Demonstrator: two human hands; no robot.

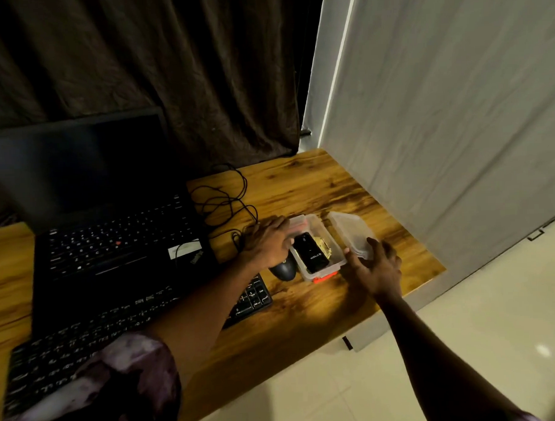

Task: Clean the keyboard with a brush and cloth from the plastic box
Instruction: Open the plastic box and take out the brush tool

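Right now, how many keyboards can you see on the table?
2. One is the laptop keyboard, at the back. The other is the separate black keyboard nearer the person, partly covered by the left arm.

The golden-brown wooden tabletop [348,189] at mid-frame shows strong dark grain under a smooth, shiny varnish. On it, the clear rectangular plastic box [324,271] and its clear plastic lid [352,233] are translucent and smooth; a glossy black object [312,251] lies inside. The black plastic keyboard [251,298] at lower left and the black laptop [114,247] look matt. Upper left hangs a crumpled dark brown cloth curtain [170,72]; upper right, a lightly creased white cloth sheet [455,109]. The pale floor tiles [463,345] at lower right gleam.
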